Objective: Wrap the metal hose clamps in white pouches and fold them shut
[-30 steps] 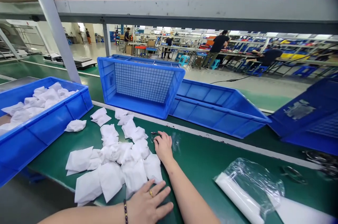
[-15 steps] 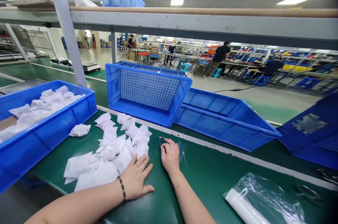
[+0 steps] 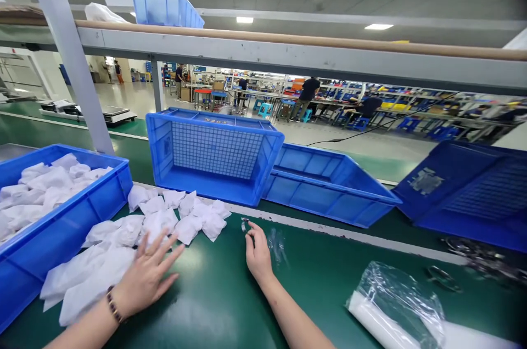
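White wrapped packets (image 3: 156, 223) lie heaped on the green table (image 3: 214, 288), beside a blue bin (image 3: 102, 201) filled with more of them. My left hand (image 3: 150, 275), with a beaded bracelet at the wrist, is over the near edge of the heap, fingers spread and holding nothing. To its right, my right hand (image 3: 258, 250) has its thumb and fingertips closed on a small dark metal ring (image 3: 245, 225) near the pale strip. A small clear plastic piece (image 3: 278, 246) lies just right of that hand.
Behind the heap a blue crate (image 3: 214, 154) stands on its side, with another bin (image 3: 333, 187) and a tilted dark blue crate (image 3: 465, 190) to the right. Clear bag with white roll (image 3: 395, 305) and metal rings (image 3: 444, 277) lie front right. People work far behind.
My left hand has moved left with the packets, which now lie closer to the filled bin. My right hand keeps its pinch on the ring. The camera view has shifted.
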The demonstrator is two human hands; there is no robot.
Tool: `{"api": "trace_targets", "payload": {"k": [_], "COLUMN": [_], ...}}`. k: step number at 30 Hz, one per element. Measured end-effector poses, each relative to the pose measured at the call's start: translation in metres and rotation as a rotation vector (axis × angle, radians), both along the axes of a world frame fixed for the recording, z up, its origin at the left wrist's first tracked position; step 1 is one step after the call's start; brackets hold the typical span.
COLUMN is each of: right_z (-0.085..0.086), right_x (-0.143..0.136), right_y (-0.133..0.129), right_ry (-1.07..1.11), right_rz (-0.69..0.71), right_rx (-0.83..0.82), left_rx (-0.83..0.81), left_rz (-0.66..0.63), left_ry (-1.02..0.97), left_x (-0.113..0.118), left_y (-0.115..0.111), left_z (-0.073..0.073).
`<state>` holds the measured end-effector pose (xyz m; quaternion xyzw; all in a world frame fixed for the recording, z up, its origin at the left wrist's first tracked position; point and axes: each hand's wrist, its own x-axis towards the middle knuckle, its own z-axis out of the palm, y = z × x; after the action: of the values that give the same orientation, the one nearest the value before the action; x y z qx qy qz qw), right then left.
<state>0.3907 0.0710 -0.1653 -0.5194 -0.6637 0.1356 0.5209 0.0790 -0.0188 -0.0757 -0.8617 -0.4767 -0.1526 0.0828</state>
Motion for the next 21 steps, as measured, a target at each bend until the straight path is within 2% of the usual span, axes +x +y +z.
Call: {"api": "trace_targets", "payload": {"k": [2, 4, 6, 7, 10, 13, 15, 16, 18, 20, 21], "right_z": [0.006, 0.011, 0.015, 0.016, 0.018, 0.021, 0.023, 0.024, 0.025, 0.026, 0.025], "right_x": [-0.014, -0.032, -0.057, -0.073, -0.129, -0.185, -0.205, -0.208, -0.195, -0.164, -0.145], "right_y": [0.019, 0.045, 0.071, 0.081, 0.092, 0.079, 0.068, 0.064, 0.057, 0.051, 0.046], "right_ry": [0.165, 0.226, 0.253, 0.261, 0.261, 0.241, 0.228, 0.224, 0.216, 0.195, 0.176], "right_rz": [-0.047, -0.124, -0.175, -0.186, -0.16, -0.051, 0.027, 0.048, 0.057, 0.047, 0.049], "right_rx": [-0.142, -0.208, -0.254, -0.279, -0.319, -0.315, -0.299, -0.295, -0.29, -0.281, -0.269], "left_rx": [0.143, 0.132, 0.072, 0.047, -0.02, -0.025, -0.021, -0.03, -0.062, -0.036, 0.008], "left_rz": [0.366, 0.683, 0.874, 0.922, 0.887, 0.855, 0.848, 0.845, 0.838, 0.805, 0.763], "left_ry": [-0.076, -0.111, -0.131, -0.149, -0.193, -0.213, -0.199, -0.182, -0.13, -0.066, -0.042], "left_x": [-0.015, -0.036, -0.058, -0.068, -0.087, -0.093, -0.097, -0.101, -0.106, -0.101, -0.091], "left_y": [-0.022, -0.039, -0.049, -0.051, -0.048, -0.036, -0.027, -0.023, -0.017, -0.013, -0.011], "left_z": [-0.001, -0.009, -0.021, -0.027, -0.039, -0.041, -0.039, -0.037, -0.032, -0.024, -0.019]}}
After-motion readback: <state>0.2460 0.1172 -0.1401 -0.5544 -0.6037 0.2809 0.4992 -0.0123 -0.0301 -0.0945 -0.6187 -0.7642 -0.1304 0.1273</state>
